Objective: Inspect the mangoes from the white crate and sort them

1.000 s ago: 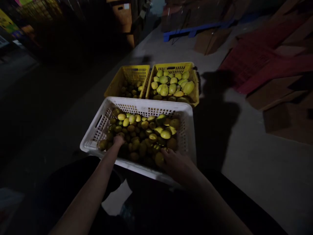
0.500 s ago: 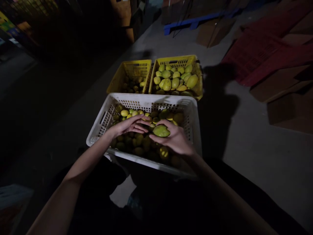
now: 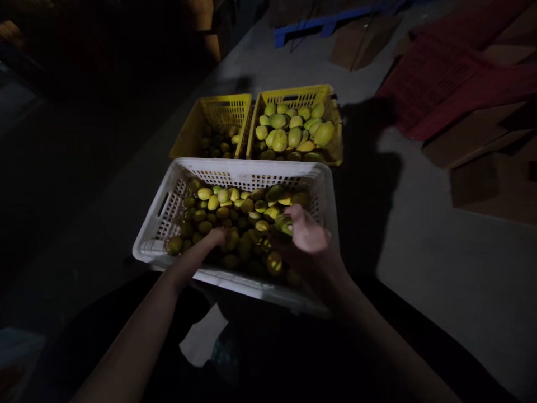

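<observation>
A white slotted crate (image 3: pixel 235 164) full of green and yellow mangoes (image 3: pixel 212 202) stands right in front of me. My right hand (image 3: pixel 308 229) is over the right part of the crate, its fingers closed around a green mango (image 3: pixel 283 225). Down among the fruit near the middle reaches my left hand (image 3: pixel 218 236). Its fingers are lost in deep shadow, so whether they grip anything does not show.
Behind the white crate are two yellow crates: the left one (image 3: pixel 184 131) holds small dark fruit, the right one (image 3: pixel 338 140) bigger green-yellow fruit. Cardboard boxes (image 3: pixel 495 184) and a red crate (image 3: pixel 436 84) lie to the right. A blue pallet (image 3: pixel 327 22) is at the back.
My left hand has gone from open above the fruit down into the crate. My right hand, still on the green mango, has turned and moved slightly right relative to the crate.
</observation>
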Tool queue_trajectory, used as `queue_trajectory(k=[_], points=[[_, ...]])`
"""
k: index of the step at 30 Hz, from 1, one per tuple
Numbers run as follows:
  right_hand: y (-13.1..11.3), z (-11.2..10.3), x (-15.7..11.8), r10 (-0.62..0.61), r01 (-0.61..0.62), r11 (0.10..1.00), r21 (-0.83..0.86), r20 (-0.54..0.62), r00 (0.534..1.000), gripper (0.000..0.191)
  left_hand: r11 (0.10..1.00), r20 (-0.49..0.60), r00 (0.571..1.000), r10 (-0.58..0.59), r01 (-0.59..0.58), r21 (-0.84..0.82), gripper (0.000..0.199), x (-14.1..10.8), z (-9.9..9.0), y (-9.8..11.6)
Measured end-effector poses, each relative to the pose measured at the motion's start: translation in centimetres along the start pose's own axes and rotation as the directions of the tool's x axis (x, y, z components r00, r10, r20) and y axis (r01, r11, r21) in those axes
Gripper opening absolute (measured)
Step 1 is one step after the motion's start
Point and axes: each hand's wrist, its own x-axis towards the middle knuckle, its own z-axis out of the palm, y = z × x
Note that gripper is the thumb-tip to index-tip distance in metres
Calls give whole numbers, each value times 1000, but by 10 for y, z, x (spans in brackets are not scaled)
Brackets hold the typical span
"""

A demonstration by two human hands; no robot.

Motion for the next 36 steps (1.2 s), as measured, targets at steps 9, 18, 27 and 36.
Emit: queue_trajectory(k=[9, 18, 27, 36], points=[[16, 0, 9, -1, 7, 989, -146, 42, 999, 51, 934, 117, 956, 269, -289, 210, 71, 12, 13, 27], [-5, -19, 9, 97, -69, 985, -158, 179, 979, 41, 970, 10, 975, 222, -222, 97, 52, -5, 26, 49], [-14, -14, 10, 46, 4, 969, -249, 197, 979, 52, 769, -172, 984, 52, -149, -621, 15, -83, -42, 29], [-46, -3, 1, -52, 101, 973, -206, 227, 973, 37, -242, -114, 970, 216, -60, -968, 26, -210, -67, 58]])
